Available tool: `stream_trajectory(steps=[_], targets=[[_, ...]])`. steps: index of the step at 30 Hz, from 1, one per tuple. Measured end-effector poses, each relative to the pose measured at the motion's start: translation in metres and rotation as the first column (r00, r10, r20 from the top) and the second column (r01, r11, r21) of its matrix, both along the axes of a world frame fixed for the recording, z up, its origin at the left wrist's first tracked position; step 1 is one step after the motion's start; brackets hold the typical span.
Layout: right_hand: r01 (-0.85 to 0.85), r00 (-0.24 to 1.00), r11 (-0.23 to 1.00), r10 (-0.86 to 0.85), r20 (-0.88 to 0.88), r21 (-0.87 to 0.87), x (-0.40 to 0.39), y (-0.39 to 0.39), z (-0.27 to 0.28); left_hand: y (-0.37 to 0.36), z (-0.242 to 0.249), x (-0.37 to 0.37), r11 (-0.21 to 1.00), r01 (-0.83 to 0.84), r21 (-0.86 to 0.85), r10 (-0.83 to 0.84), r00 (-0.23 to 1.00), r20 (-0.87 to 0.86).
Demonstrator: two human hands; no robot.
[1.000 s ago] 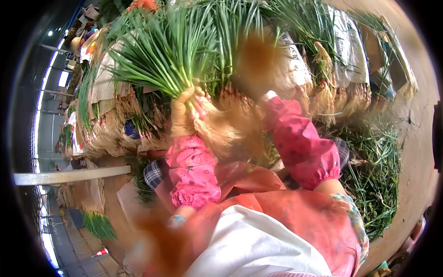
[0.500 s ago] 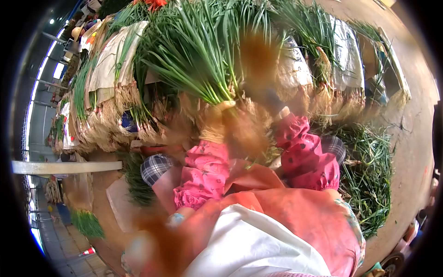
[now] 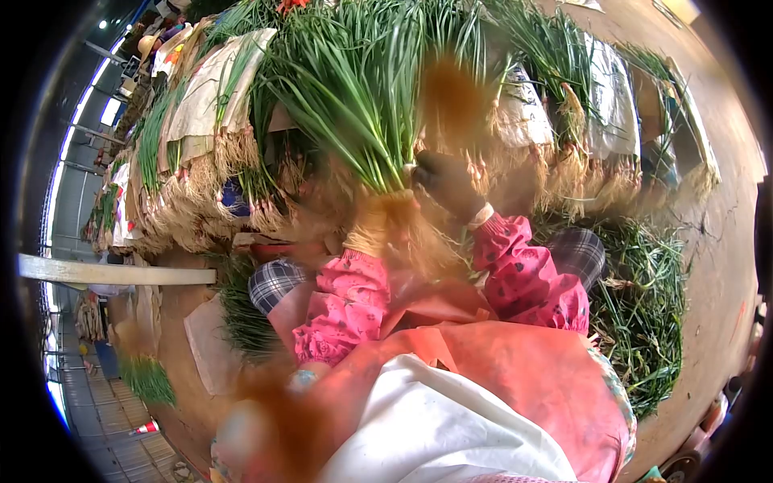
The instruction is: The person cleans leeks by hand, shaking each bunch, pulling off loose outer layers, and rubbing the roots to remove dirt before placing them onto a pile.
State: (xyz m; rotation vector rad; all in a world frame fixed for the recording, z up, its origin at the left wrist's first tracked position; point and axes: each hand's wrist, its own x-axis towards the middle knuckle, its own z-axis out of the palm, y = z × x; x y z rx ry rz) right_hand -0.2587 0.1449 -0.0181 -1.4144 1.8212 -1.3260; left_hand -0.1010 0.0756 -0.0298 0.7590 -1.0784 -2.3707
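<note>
A large bunch of green onions [image 3: 354, 97] stands with its leaves pointing up and away from me. My left hand [image 3: 382, 213], in a tan glove, is wrapped round its lower stems, with pale roots [image 3: 431, 241] hanging beside and below. My right hand [image 3: 447, 183], in a dark glove, is at the right side of the stems, its fingertips close to a white stalk. Whether it grips that stalk is blurred. Pink spotted sleeves cover both forearms.
Rooted onion bundles [image 3: 193, 201] and pale sacks [image 3: 217, 80] form a row ahead. Loose green leaves [image 3: 644, 322] lie at the right. A pale curved bar [image 3: 121, 272] juts in from the left. Brown smears blur parts of the view.
My right hand has moved up and left to the side of the stems. My left hand is slightly lower, and the bunch stands more upright.
</note>
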Motion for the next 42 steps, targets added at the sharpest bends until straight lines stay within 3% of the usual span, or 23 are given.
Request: stream_trajectory(steps=[3,5,7,10,11,12,14,16,17,18,20,22,23,25,27,28,30,32,33,35,38,40,42], targets=[[0.2,0.973,0.95,-0.221,-0.063,-0.241,-0.015,-0.003,-0.043,0.006,0.05,0.004,0.997,0.071,0.025,-0.066,0.986,-0.154],[-0.184,0.92,0.983,0.175,-0.35,0.01,-0.03,0.015,-0.058,-0.021,0.058,0.022,0.984,0.086,-0.155,-0.123,0.961,-0.249],[-0.207,0.907,0.961,0.259,-0.331,0.185,-0.025,0.024,-0.057,-0.04,0.055,0.027,0.982,0.018,-0.189,-0.077,0.948,-0.308],[0.298,0.874,0.943,-0.206,-0.44,0.151,-0.043,-0.011,-0.003,-0.047,0.054,0.016,0.992,0.056,0.113,-0.028,0.971,-0.239],[0.277,0.782,0.961,-0.214,-0.585,0.018,-0.052,-0.018,0.0,-0.037,0.054,0.0,0.987,-0.033,0.155,0.066,0.974,-0.218],[0.266,0.818,0.949,-0.13,-0.561,0.168,-0.06,-0.038,-0.022,-0.023,0.054,-0.02,0.975,-0.113,0.189,0.149,0.971,-0.189],[0.08,0.701,0.985,-0.163,-0.695,-0.151,-0.078,-0.052,-0.041,-0.018,0.051,-0.029,0.989,-0.05,0.139,0.068,0.99,-0.124],[0.188,0.586,0.977,-0.196,-0.786,-0.103,-0.07,-0.045,-0.046,-0.019,0.043,-0.036,0.973,-0.18,0.147,0.174,0.983,0.052],[0.124,0.744,0.973,-0.221,-0.63,-0.195,-0.054,-0.026,-0.036,-0.025,0.028,-0.034,0.989,-0.1,0.11,0.107,0.992,-0.063],[-0.011,0.837,0.996,0.058,-0.544,0.09,-0.041,-0.02,-0.028,-0.038,-0.003,-0.031,0.996,-0.07,0.06,0.069,0.998,0.011],[-0.041,0.994,0.999,0.044,-0.103,0.023,-0.036,-0.018,-0.021,-0.043,-0.01,-0.033,0.996,-0.04,0.077,0.042,0.999,-0.024],[0.179,0.972,0.984,-0.175,0.154,-0.013,-0.063,-0.037,-0.019,-0.045,-0.005,-0.038,0.986,0.023,0.168,-0.005,0.995,-0.103],[0.205,0.973,0.979,-0.203,-0.113,0.006,-0.072,-0.045,-0.019,-0.044,-0.003,-0.038,0.97,0.064,0.232,-0.029,0.988,-0.152],[0.327,0.741,0.945,-0.261,-0.618,-0.006,-0.089,-0.06,-0.017,-0.036,-0.004,-0.043,0.985,-0.063,0.16,0.09,0.981,-0.17],[0.351,0.781,0.936,-0.308,-0.543,-0.025,-0.09,-0.061,0.002,-0.034,0.01,-0.038,0.987,-0.01,0.163,0.038,0.984,-0.175],[0.353,0.881,0.934,-0.315,-0.353,0.049,-0.091,-0.057,0.016,-0.037,0.013,-0.033,0.999,-0.038,0.012,0.038,0.999,-0.025],[0.248,0.958,0.969,-0.241,-0.154,0.023,-0.09,-0.062,0.0,-0.04,0.008,-0.03,0.999,-0.009,0.031,0.008,1.0,0.023],[0.16,0.986,0.987,-0.158,0.061,-0.019,-0.075,-0.061,0.0,-0.026,0.012,-0.043,0.999,0.026,0.018,-0.024,0.997,-0.075],[0.202,0.967,0.973,-0.181,-0.181,0.107,-0.06,-0.055,0.0,-0.019,0.017,-0.048,0.998,0.003,0.06,-0.003,1.0,-0.009],[0.087,0.972,0.996,-0.09,-0.215,-0.02,-0.045,-0.051,-0.006,-0.019,0.012,-0.055,0.995,-0.011,0.094,0.017,0.998,-0.067],[0.272,0.876,0.951,-0.182,0.448,-0.146,-0.045,-0.036,-0.003,-0.02,0.002,-0.06,0.987,-0.037,0.155,0.06,0.987,-0.147],[0.258,0.882,0.965,-0.211,0.421,-0.057,-0.078,-0.035,-0.057,-0.019,0.034,-0.043,0.978,0.022,0.206,0.038,0.958,-0.283],[-0.093,0.956,0.993,0.069,0.284,0.071,-0.062,0.0,-0.058,-0.034,0.045,-0.022,0.989,0.02,0.144,0.033,0.933,-0.358]])
